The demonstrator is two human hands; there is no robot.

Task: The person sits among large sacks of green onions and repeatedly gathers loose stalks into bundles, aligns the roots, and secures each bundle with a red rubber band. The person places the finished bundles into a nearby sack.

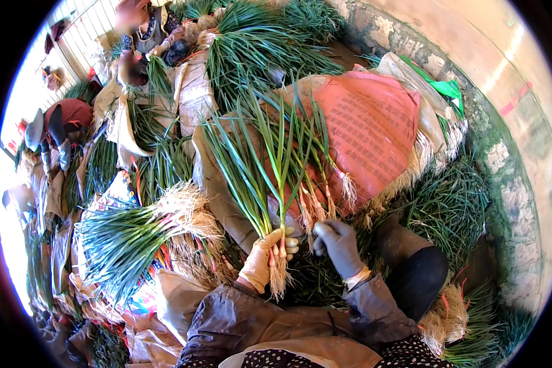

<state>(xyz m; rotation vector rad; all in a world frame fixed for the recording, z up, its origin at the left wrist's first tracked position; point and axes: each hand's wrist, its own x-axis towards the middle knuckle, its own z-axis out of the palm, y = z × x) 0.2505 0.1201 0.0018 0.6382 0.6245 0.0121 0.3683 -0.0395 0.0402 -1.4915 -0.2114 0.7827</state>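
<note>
My left hand [263,262], in a pale glove, grips a small bunch of green garlic or scallion plants [276,184] just above the roots. Their long leaves point away from me, and the stringy roots [279,280] hang below the fist. To the right, my right hand [338,244] wears a grey glove. Its fingers are curled, with the palm side hidden, and I see nothing held in it. Just beyond it lie several loose plants [319,198], roots towards me, on a red woven sack [365,133] that bears printed writing.
At my left lies a large heap of the plants [124,248], its pale roots [184,207] facing right. A tied bundle [446,317] lies by my right knee [418,276]. A low concrete wall [501,161] curves along the right. Two people [154,37] [69,115] work among plants at the upper left.
</note>
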